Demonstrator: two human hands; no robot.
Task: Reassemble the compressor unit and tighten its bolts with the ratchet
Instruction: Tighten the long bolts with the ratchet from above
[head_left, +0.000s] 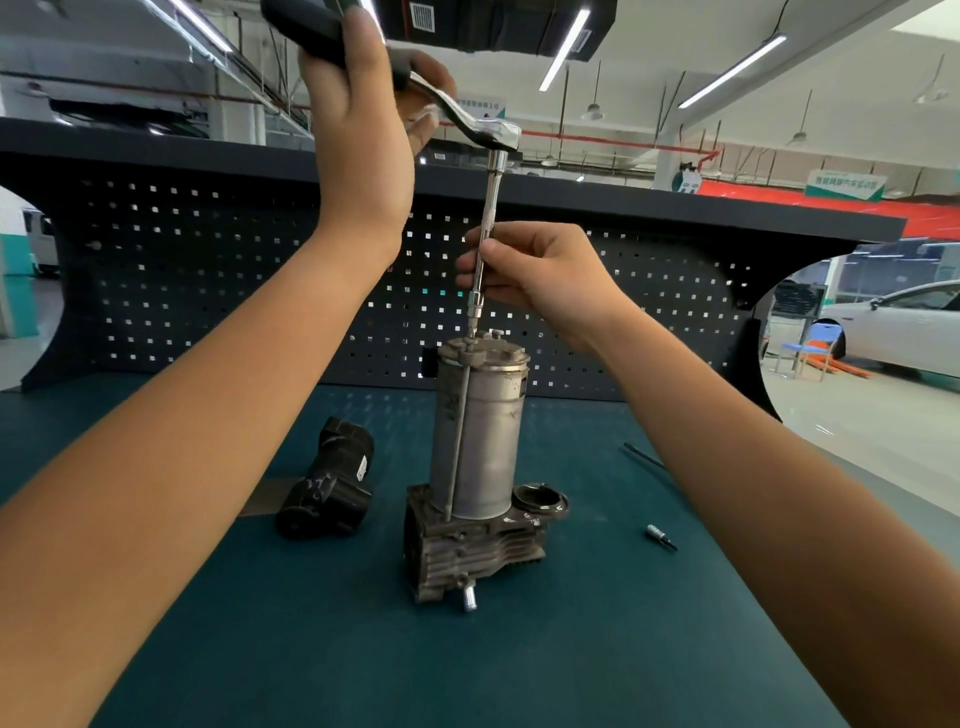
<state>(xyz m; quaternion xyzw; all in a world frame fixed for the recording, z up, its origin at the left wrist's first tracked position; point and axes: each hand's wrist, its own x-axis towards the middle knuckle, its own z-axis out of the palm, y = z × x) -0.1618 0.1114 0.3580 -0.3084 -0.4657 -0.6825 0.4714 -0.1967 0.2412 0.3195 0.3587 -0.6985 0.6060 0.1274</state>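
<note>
The compressor unit (480, 447) stands upright mid-table: a grey metal cylinder on a finned base, with a long bolt running down its left side. A ratchet (467, 122) with a long extension bar (488, 228) points straight down onto a bolt on the unit's top cap (470, 347). My left hand (358, 119) grips the ratchet's black handle high above the unit. My right hand (535, 275) pinches the extension bar about halfway down, just above the socket.
A black plastic housing part (327, 491) lies left of the unit on the green table mat (571, 649). A small loose socket bit (660, 536) lies to the right, with a thin dark rod (644, 456) behind it. A dark pegboard (208, 291) backs the bench.
</note>
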